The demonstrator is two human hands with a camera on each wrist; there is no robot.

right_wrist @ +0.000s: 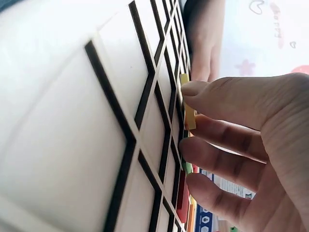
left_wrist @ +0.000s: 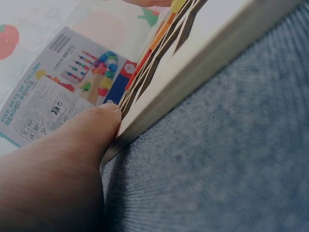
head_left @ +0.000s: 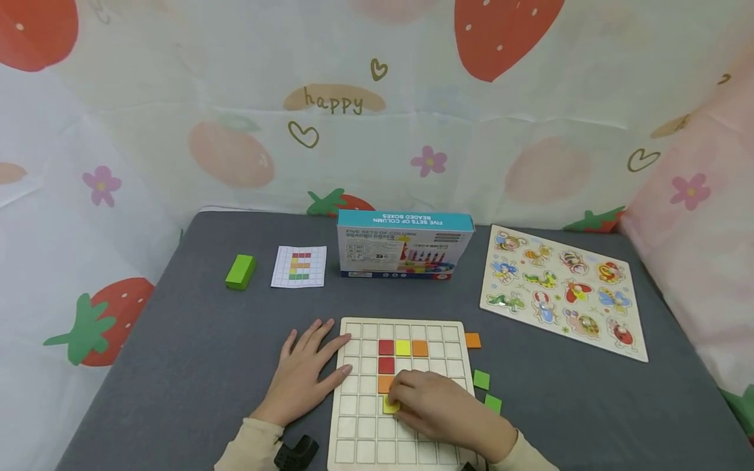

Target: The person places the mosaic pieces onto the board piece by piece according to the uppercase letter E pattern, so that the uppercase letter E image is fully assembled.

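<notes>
A pale grid board (head_left: 366,427) lies in front of me. Its upper row bears a red tile (head_left: 385,347), a yellow tile (head_left: 403,347) and an orange tile (head_left: 419,348). Below the first red one come another red tile (head_left: 385,366) and an orange tile (head_left: 385,384). My right hand (head_left: 438,404) pinches a further yellow tile (head_left: 390,405) by its edge, just under that orange one; thumb (right_wrist: 198,91) and fingers show around it in the right wrist view. Fingers spread, my left hand (head_left: 306,379) lies along the board's left edge, its thumb (left_wrist: 91,128) touching the side.
Loose to the board's right are an orange tile (head_left: 473,340) and two green tiles (head_left: 481,379). Behind stand a cardboard box (head_left: 406,245), a pattern card (head_left: 298,267) and a green block (head_left: 240,272). An insect picture board (head_left: 562,294) lies at the back right.
</notes>
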